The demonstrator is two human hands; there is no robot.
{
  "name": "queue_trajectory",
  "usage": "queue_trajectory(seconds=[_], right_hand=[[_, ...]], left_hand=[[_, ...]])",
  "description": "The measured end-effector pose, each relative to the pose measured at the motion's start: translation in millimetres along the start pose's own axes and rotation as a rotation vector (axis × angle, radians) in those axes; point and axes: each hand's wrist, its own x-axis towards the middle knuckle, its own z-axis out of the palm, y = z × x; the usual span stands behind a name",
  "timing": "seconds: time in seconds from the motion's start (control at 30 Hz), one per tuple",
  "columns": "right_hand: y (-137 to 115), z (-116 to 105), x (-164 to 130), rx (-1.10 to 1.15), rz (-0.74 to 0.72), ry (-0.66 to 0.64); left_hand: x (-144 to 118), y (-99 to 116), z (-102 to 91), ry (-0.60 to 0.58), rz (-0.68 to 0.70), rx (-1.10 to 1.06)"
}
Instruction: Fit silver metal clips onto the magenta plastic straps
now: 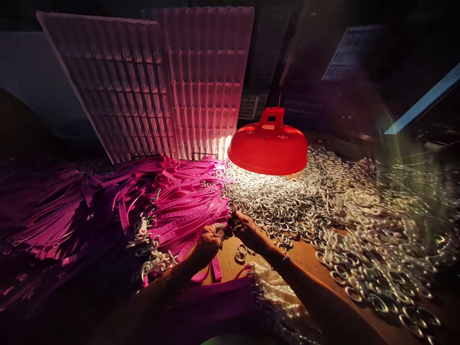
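My left hand (209,241) and my right hand (247,229) meet at the middle of a wooden table (305,261), fingers pinched together on a pink strap (215,266) that hangs down from them. What the right fingers grip is too small and dark to make out. A big heap of pink straps (172,201) lies just left of my hands. A wide spread of silver metal rings (323,206) lies to the right, two loose rings (240,252) sit right below my right hand.
A low red lamp (269,143) hangs lit over the rings behind my hands. Two ribbed plastic trays (161,81) lean upright at the back. Finished straps with rings (230,297) lie in front near my arms. The surroundings are dark.
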Motion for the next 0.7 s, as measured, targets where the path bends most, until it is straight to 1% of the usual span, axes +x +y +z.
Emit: queue_trajectory(seconds=[0.07, 0.13, 0.17, 0.27, 0.37, 0.43, 0.5, 0.57, 0.7], right_hand=[[-10, -4, -1, -0.016, 0.001, -0.047], [-25, -12, -8, -0.065, -0.026, -0.155], [-34, -16, -14, -0.101, -0.054, -0.203], [-56, -25, -42, -0.184, -0.156, -0.274], [-65, -25, -81, -0.231, -0.159, -0.276], [-66, -22, -108, -0.235, -0.116, -0.275], [-66, -18, -130, -0.167, -0.042, -0.268], [-65, -14, -146, -0.073, 0.055, -0.254], [-60, -3, -159, 0.050, 0.211, -0.243]], left_hand=[[-1, 9, 0.4, -0.051, -0.124, -0.041], [-4, 25, -1.1, -0.092, -0.229, -0.073], [-6, 34, -2.2, -0.095, -0.259, -0.082], [-16, 57, -4.6, -0.148, -0.307, -0.034], [-36, 68, -3.4, -0.259, -0.333, 0.113], [-53, 65, -0.9, -0.326, -0.349, 0.173], [-70, 57, 2.2, -0.391, -0.363, 0.179], [-87, 44, 5.7, -0.405, -0.388, 0.086], [-108, 19, 12.7, -0.347, -0.368, -0.201]])
